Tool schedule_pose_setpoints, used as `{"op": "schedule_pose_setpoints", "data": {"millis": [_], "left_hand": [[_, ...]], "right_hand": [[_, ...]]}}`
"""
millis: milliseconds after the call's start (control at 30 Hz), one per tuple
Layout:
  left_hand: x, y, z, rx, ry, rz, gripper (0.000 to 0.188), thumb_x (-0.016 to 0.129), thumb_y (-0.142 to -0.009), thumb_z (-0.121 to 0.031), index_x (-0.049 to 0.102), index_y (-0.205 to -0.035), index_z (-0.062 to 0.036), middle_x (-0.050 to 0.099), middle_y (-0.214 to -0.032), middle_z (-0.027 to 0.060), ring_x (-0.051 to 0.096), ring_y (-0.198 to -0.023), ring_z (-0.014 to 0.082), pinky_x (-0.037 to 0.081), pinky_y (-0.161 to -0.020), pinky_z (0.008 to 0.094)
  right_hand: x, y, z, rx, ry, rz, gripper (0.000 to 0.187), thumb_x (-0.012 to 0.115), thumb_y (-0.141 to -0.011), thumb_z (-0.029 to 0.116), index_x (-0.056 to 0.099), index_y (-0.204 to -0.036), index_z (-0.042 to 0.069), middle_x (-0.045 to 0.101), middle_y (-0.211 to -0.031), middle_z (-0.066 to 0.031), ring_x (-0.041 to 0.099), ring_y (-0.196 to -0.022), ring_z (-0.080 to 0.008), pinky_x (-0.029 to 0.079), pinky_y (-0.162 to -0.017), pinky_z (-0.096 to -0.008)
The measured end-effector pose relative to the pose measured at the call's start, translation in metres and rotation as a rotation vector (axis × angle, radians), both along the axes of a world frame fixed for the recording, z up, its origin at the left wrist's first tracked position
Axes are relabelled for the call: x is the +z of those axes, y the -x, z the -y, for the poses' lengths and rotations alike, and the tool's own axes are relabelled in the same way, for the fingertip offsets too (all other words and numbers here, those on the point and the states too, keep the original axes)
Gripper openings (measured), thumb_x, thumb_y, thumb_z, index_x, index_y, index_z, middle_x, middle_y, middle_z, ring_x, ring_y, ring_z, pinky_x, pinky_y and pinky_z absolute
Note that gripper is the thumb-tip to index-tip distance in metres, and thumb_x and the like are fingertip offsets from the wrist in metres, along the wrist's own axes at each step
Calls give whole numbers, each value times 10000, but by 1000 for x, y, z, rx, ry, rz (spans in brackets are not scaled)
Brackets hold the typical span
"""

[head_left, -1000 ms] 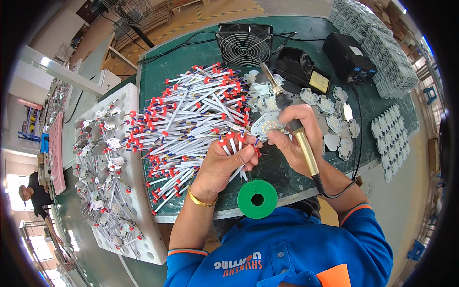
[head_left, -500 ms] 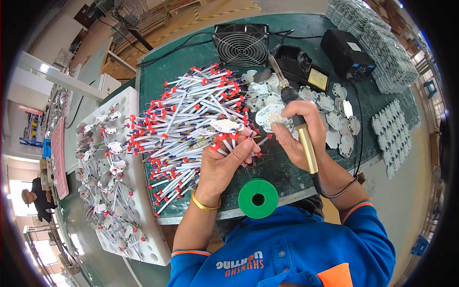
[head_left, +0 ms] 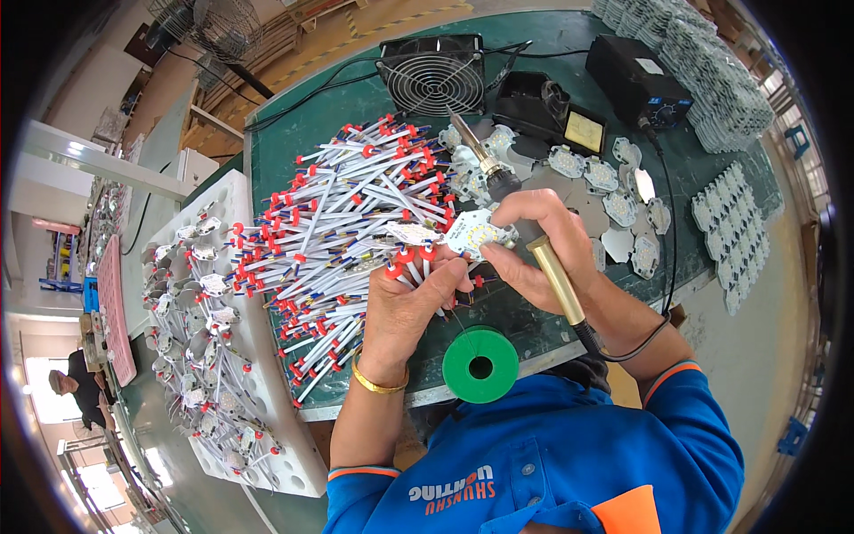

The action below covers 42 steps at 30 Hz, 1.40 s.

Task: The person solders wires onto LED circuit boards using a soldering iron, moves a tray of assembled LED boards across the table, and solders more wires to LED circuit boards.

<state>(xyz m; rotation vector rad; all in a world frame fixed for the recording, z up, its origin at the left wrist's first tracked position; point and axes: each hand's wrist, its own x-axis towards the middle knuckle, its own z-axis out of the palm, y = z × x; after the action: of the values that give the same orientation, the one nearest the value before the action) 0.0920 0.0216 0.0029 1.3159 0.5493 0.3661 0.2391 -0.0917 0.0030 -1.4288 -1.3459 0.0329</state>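
Note:
My left hand point(head_left: 409, 303) is closed around a few white-sleeved wires with red rings point(head_left: 407, 258). A small round LED board point(head_left: 414, 233) shows just above those rings. My right hand point(head_left: 551, 245) grips a soldering iron point(head_left: 560, 283) with a gold-coloured handle, its metal tip pointing up and left, away from the boards. Between the thumb and fingers of that same hand is another white LED board point(head_left: 470, 233), held against the left fingertips. From a green solder spool point(head_left: 457, 367) at the table edge, a thin strand runs up toward my left hand.
A heap of white wires point(head_left: 347, 196) covers the table's left side. Loose LED boards point(head_left: 620, 209) lie right, near an iron stand point(head_left: 525, 102), a fan point(head_left: 433, 78) and a black control box point(head_left: 636, 84). Left is a foam tray point(head_left: 285, 427) with wired boards; board stacks point(head_left: 694, 71) stand far right.
My right hand has moved left and slightly down, bringing its LED board to my left fingertips. The iron's tip has swung left with it.

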Motion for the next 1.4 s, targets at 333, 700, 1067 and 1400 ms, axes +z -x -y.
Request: {"op": "schedule_pose_setpoints", "data": {"millis": [333,700,1067,1400], "left_hand": [[1,-3,12,140,-96,17,188,670,-779,-50,589,-931,26,617,-740,42,589,-640,97,480,-558,213],[3,-1,10,133,-102,-38,152,679,-758,-22,602,-882,17,599,-730,22,555,-633,75,468,-572,206],[3,-1,9,132,-112,-62,154,699,-749,-54,611,-861,6,591,-702,5,540,-612,64,449,-547,200],[13,6,2,311,35,93,92,673,-741,-32,582,-742,-38,544,-602,-14,529,-543,68,405,-489,202]], "right_hand": [[-1,-2,-5,30,-84,20,358,661,-663,-17,473,-954,74,579,-826,-80,574,-595,-242,445,-529,-321],[0,-2,-6,74,-99,52,352,662,-661,-22,480,-949,67,587,-826,-86,585,-625,-254,451,-535,-325],[-1,-1,-5,82,-103,46,363,670,-664,-22,476,-960,61,590,-840,-93,596,-648,-249,463,-544,-315],[-6,-2,0,67,-255,-47,339,698,-655,8,532,-948,48,625,-774,-73,605,-610,-199,480,-620,-321]]}}
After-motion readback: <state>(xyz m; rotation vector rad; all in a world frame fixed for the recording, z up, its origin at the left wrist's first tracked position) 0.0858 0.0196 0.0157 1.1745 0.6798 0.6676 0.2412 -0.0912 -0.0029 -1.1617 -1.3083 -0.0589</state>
